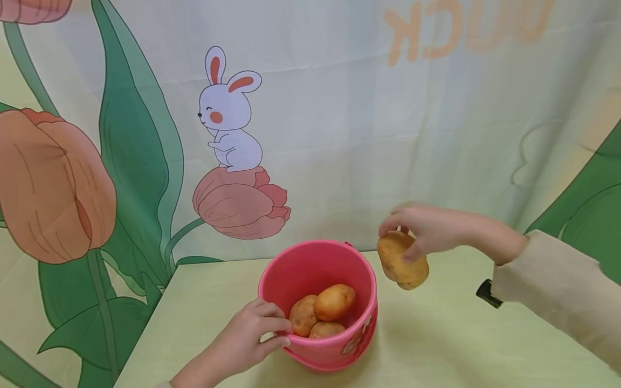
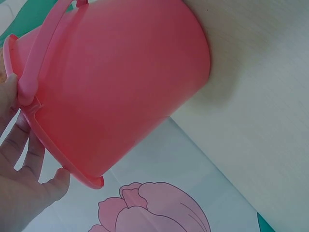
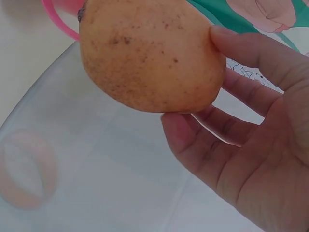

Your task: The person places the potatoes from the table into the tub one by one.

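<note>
A pink bucket [image 1: 320, 353] stands on the table, with three potatoes [image 1: 335, 302] visible inside it. At its near left rim, my left hand [image 1: 252, 334] pinches the edge between thumb and fingers. The left wrist view shows the bucket's smooth side, its pink handle [image 2: 46, 53] and my fingers at the rim. To the right of the bucket, above the tabletop, my right hand [image 1: 432, 229] holds another potato [image 1: 401, 261] by thumb and fingertips. Brown specks mark that potato's skin in the right wrist view.
The pale yellow-green table [image 1: 194, 302] meets a printed curtain [image 1: 330, 134] just behind the bucket. Tulips and a white rabbit [image 1: 233, 118] are drawn on the curtain. A small black piece [image 1: 489, 294] shows by the right sleeve [image 1: 548, 280].
</note>
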A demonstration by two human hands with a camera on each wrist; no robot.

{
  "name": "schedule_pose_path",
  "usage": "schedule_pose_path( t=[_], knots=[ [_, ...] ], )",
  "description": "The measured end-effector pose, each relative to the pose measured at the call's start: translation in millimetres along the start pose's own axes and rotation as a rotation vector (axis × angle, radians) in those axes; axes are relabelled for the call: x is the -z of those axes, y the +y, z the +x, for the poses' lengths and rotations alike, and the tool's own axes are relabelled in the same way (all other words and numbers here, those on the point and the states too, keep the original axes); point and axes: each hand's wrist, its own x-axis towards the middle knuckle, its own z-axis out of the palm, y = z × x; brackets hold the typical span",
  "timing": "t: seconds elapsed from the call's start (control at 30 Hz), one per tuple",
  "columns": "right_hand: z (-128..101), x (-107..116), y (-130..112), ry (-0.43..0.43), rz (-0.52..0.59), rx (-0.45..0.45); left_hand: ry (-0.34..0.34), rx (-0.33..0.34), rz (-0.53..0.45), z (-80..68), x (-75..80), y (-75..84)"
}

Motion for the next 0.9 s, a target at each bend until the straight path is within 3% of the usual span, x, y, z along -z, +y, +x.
schedule_pose_path(
  t=[0.53,0.8,0.9],
  knots=[
    [17,2,-20,-0.009,0.020,-0.016,-0.018,0.018,-0.005,-0.4,0.9,0.3],
    [27,-5,-24,0.016,-0.071,-0.013,-0.018,0.018,-0.003,-1.0,1.1,0.2],
    [30,-10,-25,0.010,-0.036,0.009,-0.030,0.027,-0.010,-1.0,1.3,0.3]
  ],
)
